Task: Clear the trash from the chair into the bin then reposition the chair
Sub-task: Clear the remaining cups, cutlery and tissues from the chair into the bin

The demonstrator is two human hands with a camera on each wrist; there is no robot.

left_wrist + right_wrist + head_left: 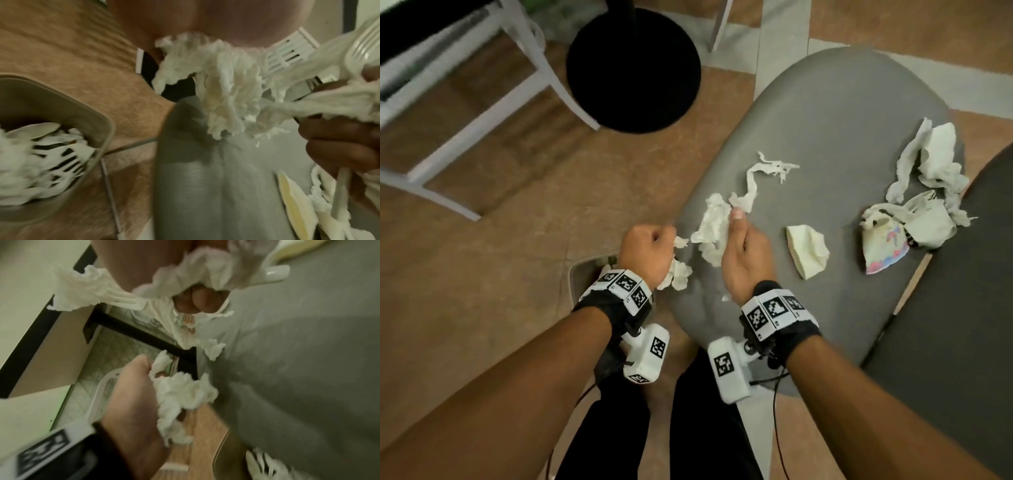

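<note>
The rounded grey fabric chair seat (825,137) spreads under and beyond both hands, with crumpled napkins (928,171) and a folded cream one (808,250) lying to the right of them. The beige rounded-square bin (61,104), holding white scraps, sits on the floor below the left hand (647,253). That hand is fisted around a wad of torn tissue (676,274), while the right hand (746,257) clutches a stringy tissue clump (714,226).

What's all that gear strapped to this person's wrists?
Each bare forearm wears a black wrist strap. The left hand and the right hand each have a band of white blocks printed with black square codes behind them. A white boxy camera with the same codes hangs beneath each wrist, and thin black cables trail down.
</note>
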